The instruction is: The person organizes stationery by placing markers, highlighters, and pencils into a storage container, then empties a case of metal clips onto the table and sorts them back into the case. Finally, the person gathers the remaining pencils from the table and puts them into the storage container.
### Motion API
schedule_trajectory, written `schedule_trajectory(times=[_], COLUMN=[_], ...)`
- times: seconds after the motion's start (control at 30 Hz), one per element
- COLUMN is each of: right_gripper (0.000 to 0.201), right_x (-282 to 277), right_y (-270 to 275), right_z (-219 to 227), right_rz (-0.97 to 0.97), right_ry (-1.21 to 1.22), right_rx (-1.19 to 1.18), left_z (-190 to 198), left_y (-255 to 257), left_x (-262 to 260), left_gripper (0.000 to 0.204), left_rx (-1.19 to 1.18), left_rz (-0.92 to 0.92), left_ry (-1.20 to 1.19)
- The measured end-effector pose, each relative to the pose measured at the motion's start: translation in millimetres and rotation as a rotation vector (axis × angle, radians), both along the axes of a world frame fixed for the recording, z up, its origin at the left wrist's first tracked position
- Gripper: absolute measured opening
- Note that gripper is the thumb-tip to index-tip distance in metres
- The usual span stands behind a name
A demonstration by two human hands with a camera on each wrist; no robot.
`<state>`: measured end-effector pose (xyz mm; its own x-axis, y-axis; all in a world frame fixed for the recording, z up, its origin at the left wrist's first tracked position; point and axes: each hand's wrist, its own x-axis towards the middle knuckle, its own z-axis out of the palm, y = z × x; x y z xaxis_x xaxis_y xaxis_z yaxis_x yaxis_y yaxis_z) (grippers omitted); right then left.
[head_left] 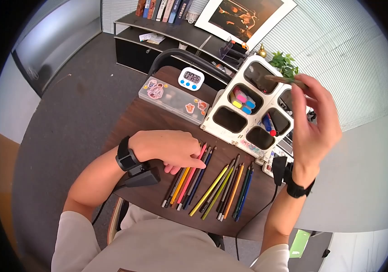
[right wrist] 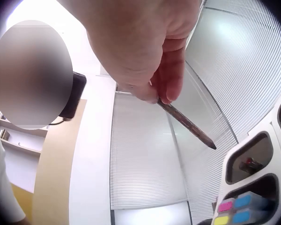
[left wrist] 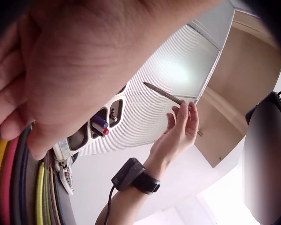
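Raised beside the upper part of a white organizer (head_left: 253, 120), my right hand (head_left: 318, 115) pinches a brown pencil (right wrist: 189, 125) between thumb and fingertips. The pencil's pointed end faces the organizer. My left hand (head_left: 166, 147) is low over the desk, its fingers loosely curled and its thumb reaching across the upper ends of a row of colored pencils (head_left: 185, 187). The left wrist view shows the thumb right at these pencils. A second row of pencils (head_left: 223, 192), with yellow, green, dark, orange and blue ones, lies to the right.
Highlighters (head_left: 240, 96) and blue and red markers (head_left: 269, 124) stand in organizer compartments. A clear stickered pencil case (head_left: 172, 100) and a white timer (head_left: 191, 79) are at the desk's far left. A cable (head_left: 253, 222) hangs from the right wrist camera. Behind is a black shelf (head_left: 135, 49).
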<state>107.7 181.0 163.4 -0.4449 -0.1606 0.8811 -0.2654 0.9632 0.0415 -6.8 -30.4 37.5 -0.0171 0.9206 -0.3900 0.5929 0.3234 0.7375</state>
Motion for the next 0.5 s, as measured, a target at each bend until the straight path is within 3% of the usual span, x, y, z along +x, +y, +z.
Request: schedule_trajectory(times=[0.2,0.5], right_gripper=[0.022,0.02], right_x=[-23,-21], right_y=[6,11], right_z=[-23,-26], right_rz=[-0.112,-0.245], right_ry=[-0.291,-0.339], right_rx=[-0.007,0.161], left_z=[-5,-4], left_y=[-3,-2], left_x=[-1,0], left_gripper=[0.054,0.053], left_rx=[0.039,0.029], left_rz=[-0.01,-0.011], left_ry=[-0.01,-0.012])
